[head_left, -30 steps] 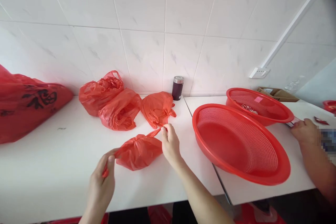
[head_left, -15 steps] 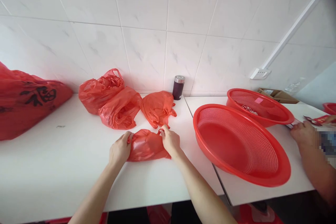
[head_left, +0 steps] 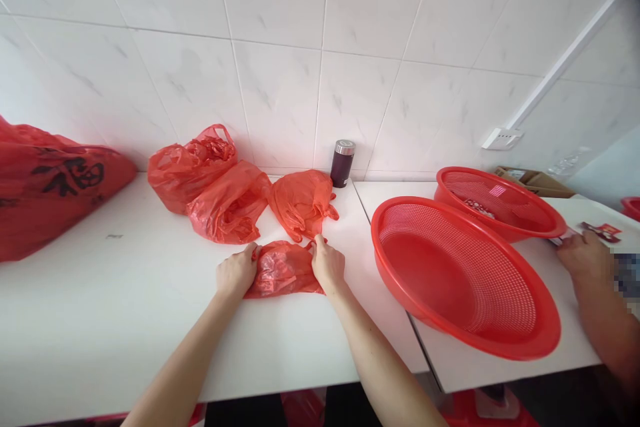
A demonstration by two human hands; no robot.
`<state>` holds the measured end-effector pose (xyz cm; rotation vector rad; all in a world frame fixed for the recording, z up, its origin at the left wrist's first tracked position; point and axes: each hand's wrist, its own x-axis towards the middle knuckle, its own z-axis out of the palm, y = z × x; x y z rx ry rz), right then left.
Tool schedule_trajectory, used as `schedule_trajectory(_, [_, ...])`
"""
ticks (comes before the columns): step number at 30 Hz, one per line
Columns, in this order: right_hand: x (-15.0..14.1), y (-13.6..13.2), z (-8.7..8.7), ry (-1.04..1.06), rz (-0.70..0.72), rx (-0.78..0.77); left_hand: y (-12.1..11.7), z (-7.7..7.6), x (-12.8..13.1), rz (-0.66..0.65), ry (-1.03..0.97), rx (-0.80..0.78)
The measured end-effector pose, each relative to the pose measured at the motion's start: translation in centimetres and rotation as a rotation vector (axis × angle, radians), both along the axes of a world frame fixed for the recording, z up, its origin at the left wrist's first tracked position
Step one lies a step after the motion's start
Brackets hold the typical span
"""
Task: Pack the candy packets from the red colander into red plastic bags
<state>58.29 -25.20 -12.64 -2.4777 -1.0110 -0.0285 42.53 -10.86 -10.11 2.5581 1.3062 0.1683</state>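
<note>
A red plastic bag (head_left: 283, 271) lies on the white table between my two hands, its contents only faintly visible through the film. My left hand (head_left: 237, 271) is closed on the bag's left upper corner. At the opposite corner, my right hand (head_left: 327, 264) pinches the bag near its handle. Just beyond my right hand rests a knotted red plastic bag (head_left: 303, 200). Two fuller red plastic bags, one in front (head_left: 230, 203) and one behind (head_left: 185, 170), lean together to the left of it.
A large red bag (head_left: 70, 180) with black characters lies at far left. A dark flask (head_left: 343, 165) stands by the wall. Two red mesh baskets, near (head_left: 430, 280) and far (head_left: 475, 193), occupy the right table; the far one holds small items. Another person's hand (head_left: 585, 253) is beside them.
Both hands have drawn the bag's upper corners slightly away from me, and the bag looks more stretched and flattened between them. The view has shifted a little.
</note>
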Motion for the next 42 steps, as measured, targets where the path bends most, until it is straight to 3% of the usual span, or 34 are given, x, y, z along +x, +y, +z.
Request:
schedule_trajectory(3, [0.1,-0.2,-0.1,0.029,-0.035,0.041,-0.5,0.3,-1.6,0.047,-0.025,-0.045])
schedule_trajectory(9, [0.3,-0.5,-0.2,0.121,-0.129,0.176,-2.9,1.2,-7.6,0.166,-0.241,-0.223])
schedule_trajectory(15, [0.3,-0.9,-0.1,0.255,-0.061,0.383,-3.9,2.3,-10.4,0.142,-0.515,-0.437])
schedule_trajectory(17, [0.5,-1.0,-0.2,0.316,0.000,0.470,-3.4,3.0,-10.4,0.215,-0.571,-0.357])
schedule_trajectory(20, [0.6,-1.0,-0.2,0.414,0.085,0.588,-3.4,4.3,-9.2,0.272,-0.628,-0.083])
schedule_trajectory(23, [0.5,-1.2,-0.1,0.518,0.153,0.681,-4.8,4.9,-6.5,0.017,-0.550,0.057])
schedule_trajectory(25, [0.4,-1.3,0.0,0.597,0.179,0.743,-5.8,4.6,-4.4,-0.177,-0.436,0.020])
schedule_trajectory(28, [0.7,-1.7,0.2,0.731,0.174,0.841,-6.0,4.2,-2.6,-0.278,-0.285,-0.084])
schedule_trajectory(33, [2.1,-1.9,0.4,0.960,0.173,0.901,-3.7,6.3,-4.2,-0.293,-0.185,-0.271])
schedule_trajectory(36, [2.3,-1.8,0.7,1.083,0.205,0.888,-3.6,7.5,-5.3,-0.271,-0.187,-0.342])
schedule_trajectory(38, [2.0,-1.8,1.0,1.153,0.238,0.877,-4.5,7.1,-5.2,-0.255,-0.196,-0.357])
schedule_trajectory(42, [1.0,-2.0,1.4,1.224,0.304,0.840,-6.3,4.9,-4.0,-0.214,-0.210,-0.338])
